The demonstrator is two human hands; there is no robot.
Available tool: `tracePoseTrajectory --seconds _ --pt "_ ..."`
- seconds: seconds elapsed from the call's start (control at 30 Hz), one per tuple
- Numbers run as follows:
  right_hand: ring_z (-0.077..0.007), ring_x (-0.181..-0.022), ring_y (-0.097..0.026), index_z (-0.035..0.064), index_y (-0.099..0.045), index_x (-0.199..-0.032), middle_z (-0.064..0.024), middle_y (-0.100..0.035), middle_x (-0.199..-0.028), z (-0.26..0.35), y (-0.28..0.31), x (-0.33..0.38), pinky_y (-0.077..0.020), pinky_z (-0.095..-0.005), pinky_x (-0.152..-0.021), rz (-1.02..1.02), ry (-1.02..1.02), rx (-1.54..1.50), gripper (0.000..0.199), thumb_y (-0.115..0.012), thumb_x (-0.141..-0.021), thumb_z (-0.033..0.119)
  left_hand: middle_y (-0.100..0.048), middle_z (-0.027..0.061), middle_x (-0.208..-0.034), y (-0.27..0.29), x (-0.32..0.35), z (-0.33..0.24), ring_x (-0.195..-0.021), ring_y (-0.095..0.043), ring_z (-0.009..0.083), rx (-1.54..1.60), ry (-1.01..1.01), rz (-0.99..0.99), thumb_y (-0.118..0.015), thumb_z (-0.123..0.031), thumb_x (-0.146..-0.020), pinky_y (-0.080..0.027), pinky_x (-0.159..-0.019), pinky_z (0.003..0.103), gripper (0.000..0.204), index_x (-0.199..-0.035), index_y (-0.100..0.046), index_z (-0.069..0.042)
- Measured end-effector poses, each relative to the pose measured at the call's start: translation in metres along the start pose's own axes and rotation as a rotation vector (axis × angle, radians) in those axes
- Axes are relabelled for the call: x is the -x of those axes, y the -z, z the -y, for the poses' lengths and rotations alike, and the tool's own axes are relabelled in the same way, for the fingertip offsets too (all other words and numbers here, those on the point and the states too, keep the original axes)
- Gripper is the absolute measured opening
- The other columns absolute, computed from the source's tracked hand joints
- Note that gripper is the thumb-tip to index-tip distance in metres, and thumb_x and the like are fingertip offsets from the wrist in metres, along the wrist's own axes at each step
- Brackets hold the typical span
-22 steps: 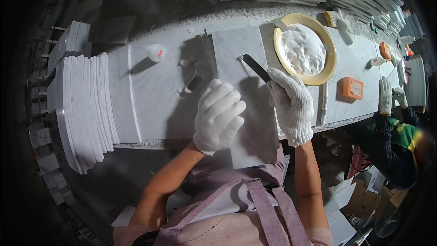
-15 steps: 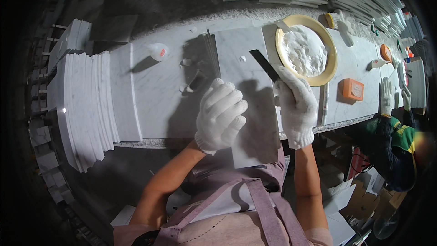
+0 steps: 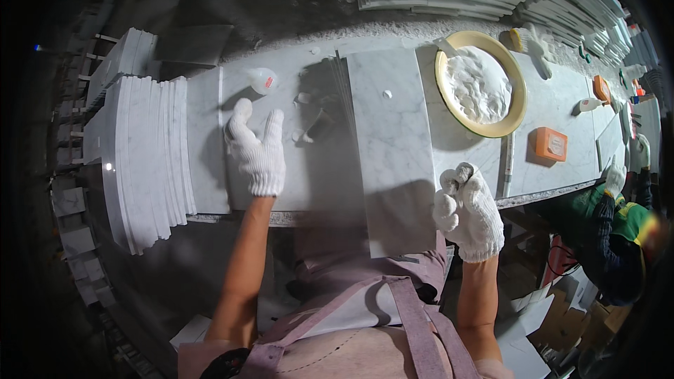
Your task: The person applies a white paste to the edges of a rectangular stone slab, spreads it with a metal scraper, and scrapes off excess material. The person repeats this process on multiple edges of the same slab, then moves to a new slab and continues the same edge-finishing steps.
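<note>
1. Left hand point(image 3: 258, 147), white knit glove, left of centre in the frame; thumb and fingers are spreading apart, clasping nothing; the fingertips are pointing up the frame, just below the bottle.
2. Bottle point(image 3: 262, 81), small, white, red-marked; it is sitting at upper left of centre, near the left fingertips.
3. Right hand point(image 3: 474, 214), matching glove, right of lower centre; its fingers are curling inward; whether they are grasping anything, one cannot tell.
4. Slab point(image 3: 393, 133), long, grey-veined, pale; it is lying down the middle of the frame, its lower end projecting past the table edge, just beside the right hand; a small white dab point(image 3: 387, 94) is showing on its upper part.
5. Bowl point(image 3: 517, 109), yellow, upper right of centre; it is holding white paste point(image 3: 479, 84).
6. Orange box point(image 3: 552, 144), right of centre; it is resting below the bowl.
7. Stacked slabs point(image 3: 151, 161), pale; they are standing on edge at left.
8. Co-worker's gloved hand point(image 3: 615, 177); it is showing at far right.
</note>
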State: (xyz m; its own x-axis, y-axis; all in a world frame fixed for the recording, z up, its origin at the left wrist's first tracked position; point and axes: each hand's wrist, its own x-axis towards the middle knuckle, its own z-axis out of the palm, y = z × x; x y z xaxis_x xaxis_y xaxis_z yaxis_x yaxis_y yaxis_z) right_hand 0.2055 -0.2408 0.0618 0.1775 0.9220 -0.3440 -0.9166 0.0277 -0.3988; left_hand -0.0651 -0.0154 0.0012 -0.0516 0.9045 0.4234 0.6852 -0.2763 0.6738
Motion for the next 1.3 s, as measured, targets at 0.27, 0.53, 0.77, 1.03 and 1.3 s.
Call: tracePoseTrajectory --seconds 0.27,0.53,0.77,1.03,1.3 --pt "-0.0175 -0.085 -0.060 0.0043 -0.062 -0.115 -0.0081 -0.060 -0.107 0.018 -0.020 0.000 -0.0528 -0.0241 -0.063 -0.037 0.149 0.468 0.032 -0.080 -0.098 0.024 -0.063 0.0203 -0.133 -0.025 -0.048 0.016 -0.122 -0.062 0.0372 -0.120 0.174 0.053 -0.083 -0.045 -0.087 -0.050 -0.103 0.049 0.069 -0.141 -0.059 -0.010" --pt "-0.0173 -0.086 -0.067 -0.0035 -0.059 -0.136 -0.0090 -0.068 -0.104 0.026 -0.022 -0.014 -0.0580 -0.0347 -0.077 0.016 0.150 0.430 0.053 -0.075 -0.102 0.033 -0.068 0.0181 -0.123 -0.027 -0.051 0.013 -0.118 -0.064 0.0313 0.033 0.226 0.053 -0.079 -0.042 -0.093 -0.051 -0.101 0.047 0.055 -0.128 -0.067 -0.001" --pt "-0.0195 -0.095 -0.074 -0.0011 -0.065 -0.129 -0.0098 -0.071 -0.109 0.031 -0.039 -0.030 -0.0605 -0.0272 -0.067 -0.180 0.164 0.859 0.033 -0.064 -0.108 0.024 -0.069 0.0103 -0.125 0.000 0.023 -0.034 -0.111 -0.066 0.0178 0.700 0.344 0.167 -0.071 -0.015 -0.103 -0.054 -0.099 0.034 0.031 -0.128 -0.060 0.000" --pt "-0.0105 -0.086 -0.067 0.0079 -0.060 -0.149 -0.0049 -0.070 -0.105 0.017 -0.042 -0.060 -0.0542 -0.0267 -0.072 -0.101 0.355 1.560 0.043 -0.058 -0.106 0.007 -0.068 0.0103 -0.132 0.002 0.077 -0.046 -0.121 -0.064 0.0200 0.697 0.155 0.332 -0.077 -0.014 -0.099 -0.050 -0.107 0.037 0.024 -0.119 -0.071 -0.003" --pt "-0.0327 -0.099 -0.074 0.0042 -0.065 -0.141 -0.0191 -0.075 -0.112 0.018 -0.055 -0.067 -0.0556 -0.0389 -0.090 0.067 0.391 1.776 0.042 -0.067 -0.100 0.014 -0.071 0.0094 -0.127 -0.002 0.075 -0.044 -0.123 -0.065 0.0222 0.637 0.080 0.357 -0.078 -0.014 -0.097 -0.048 -0.110 0.039 0.020 -0.115 -0.075 -0.005"
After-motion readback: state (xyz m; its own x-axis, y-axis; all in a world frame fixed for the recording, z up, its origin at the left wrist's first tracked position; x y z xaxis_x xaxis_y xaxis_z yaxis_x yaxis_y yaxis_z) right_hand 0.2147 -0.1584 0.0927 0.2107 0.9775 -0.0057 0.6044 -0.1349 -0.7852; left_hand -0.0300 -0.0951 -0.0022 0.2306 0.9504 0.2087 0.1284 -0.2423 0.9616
